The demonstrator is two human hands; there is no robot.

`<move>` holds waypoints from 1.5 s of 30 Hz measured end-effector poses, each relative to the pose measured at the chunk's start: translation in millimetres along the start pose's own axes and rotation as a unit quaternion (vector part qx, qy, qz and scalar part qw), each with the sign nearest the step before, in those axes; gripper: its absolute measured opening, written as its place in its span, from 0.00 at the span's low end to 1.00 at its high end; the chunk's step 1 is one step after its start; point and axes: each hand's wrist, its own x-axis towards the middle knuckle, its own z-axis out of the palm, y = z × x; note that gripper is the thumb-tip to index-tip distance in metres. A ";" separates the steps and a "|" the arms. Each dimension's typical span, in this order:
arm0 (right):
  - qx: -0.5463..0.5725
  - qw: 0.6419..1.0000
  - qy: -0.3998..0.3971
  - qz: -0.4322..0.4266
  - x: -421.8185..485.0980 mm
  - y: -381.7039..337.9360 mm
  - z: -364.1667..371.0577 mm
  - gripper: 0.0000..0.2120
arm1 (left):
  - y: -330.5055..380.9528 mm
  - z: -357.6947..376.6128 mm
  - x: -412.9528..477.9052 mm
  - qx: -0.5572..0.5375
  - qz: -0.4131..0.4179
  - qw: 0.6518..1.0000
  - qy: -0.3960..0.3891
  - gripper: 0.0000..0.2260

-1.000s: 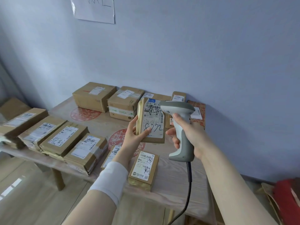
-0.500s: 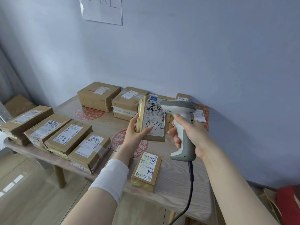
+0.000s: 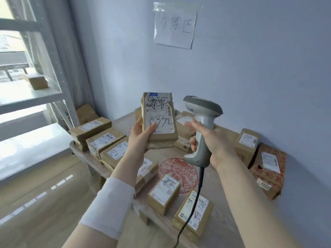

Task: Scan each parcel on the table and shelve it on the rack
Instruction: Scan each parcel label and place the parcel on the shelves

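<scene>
My left hand [image 3: 140, 136] grips a small brown parcel [image 3: 159, 115] upright above the table, its white label with handwritten digits facing me. Just to its right, my right hand [image 3: 209, 138] holds a grey-and-white handheld scanner [image 3: 201, 120] by the grip, its head level with the parcel's upper half and its black cable hanging down. Several more labelled cardboard parcels lie on the wooden table [image 3: 218, 178] below. A white metal rack [image 3: 41, 90] stands at the left with one small box [image 3: 36, 81] on a shelf.
A row of flat parcels [image 3: 100, 138] lines the table's left edge, two small ones [image 3: 163, 192] lie near the front, and a red patterned box [image 3: 268, 169] sits at the right by the wall. A paper sign [image 3: 174, 28] hangs on the wall.
The view has swung left and up, bringing the rack into sight. Parcel and scanner are raised higher above the table, still side by side in the same grips.
</scene>
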 end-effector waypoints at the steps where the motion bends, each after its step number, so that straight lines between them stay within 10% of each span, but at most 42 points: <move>1: 0.002 1.000 -0.009 -0.007 8.4 -2.9 16.2 0.15 | 13.5 -14.8 1.7 -0.003 -0.001 1.000 0.018 0.26; 17: -0.015 0.972 -0.230 -0.047 94.7 -2.0 387.6 0.13 | 198.1 -272.2 71.6 -0.003 0.074 0.975 0.208 0.29; 45: -0.003 0.917 -0.394 0.068 313.8 73.1 835.8 0.06 | 292.8 -616.4 343.5 0.071 0.131 0.901 0.408 0.25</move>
